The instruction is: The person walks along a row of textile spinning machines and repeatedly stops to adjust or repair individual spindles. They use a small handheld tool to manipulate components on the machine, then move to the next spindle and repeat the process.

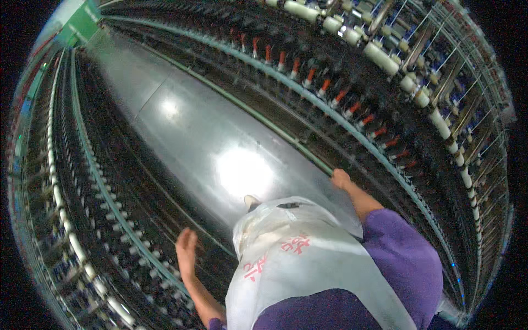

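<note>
My left hand [187,246] hangs beside the left machine row, fingers stretched out and slightly blurred, holding nothing that I can see. It is apart from the row of white bobbins [122,224] along that machine. My right hand [341,179] is curled closed at the pale green rail [264,122] of the right machine. Whether it grips the rail or something small is hidden. Above and beyond it, several red-orange bobbins [324,87] stand in a line on the right spinning frame. A white apron [308,242] with red marks covers my front.
A shiny grey floor [203,137] runs between the two long machines toward a green structure [80,25] at the far end. White rollers [379,58] line the upper right machine, and more white rollers [71,236] line the left one. My shoe [250,199] shows below the apron.
</note>
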`<move>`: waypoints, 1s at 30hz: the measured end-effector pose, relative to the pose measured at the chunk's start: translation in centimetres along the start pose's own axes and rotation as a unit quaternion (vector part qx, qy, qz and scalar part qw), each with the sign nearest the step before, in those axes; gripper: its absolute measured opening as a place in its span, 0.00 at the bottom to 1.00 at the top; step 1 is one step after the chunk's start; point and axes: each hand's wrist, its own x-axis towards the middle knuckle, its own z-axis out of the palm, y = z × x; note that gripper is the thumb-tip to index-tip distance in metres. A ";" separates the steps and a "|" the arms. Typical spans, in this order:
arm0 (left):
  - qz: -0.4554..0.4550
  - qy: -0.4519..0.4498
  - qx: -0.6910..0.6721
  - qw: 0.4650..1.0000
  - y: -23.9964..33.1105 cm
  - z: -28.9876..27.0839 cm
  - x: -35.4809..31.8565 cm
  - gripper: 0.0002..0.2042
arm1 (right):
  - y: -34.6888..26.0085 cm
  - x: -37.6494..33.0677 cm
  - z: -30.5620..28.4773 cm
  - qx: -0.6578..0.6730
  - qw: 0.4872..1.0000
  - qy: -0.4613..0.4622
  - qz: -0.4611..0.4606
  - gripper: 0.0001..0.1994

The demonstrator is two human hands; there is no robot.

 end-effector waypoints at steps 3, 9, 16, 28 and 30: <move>0.063 -0.051 -0.132 0.988 7.8 0.5 13.6 0.20 | 1.3 -2.2 -0.6 0.067 0.995 0.025 0.075 0.09; 0.200 -0.176 -0.012 0.964 20.5 11.9 31.6 0.18 | 1.5 -6.8 8.1 0.162 0.982 0.038 0.084 0.07; 0.265 -0.331 0.018 0.905 25.7 25.3 35.1 0.17 | -2.7 -4.3 21.5 0.028 0.996 -0.076 0.034 0.07; 0.433 -0.223 0.158 0.859 31.7 33.2 49.3 0.23 | -17.4 9.0 -4.1 0.544 0.785 0.260 0.144 0.04; 0.414 -0.223 0.169 0.866 31.3 35.0 50.1 0.24 | -19.6 6.7 -4.2 0.640 0.686 0.312 0.149 0.07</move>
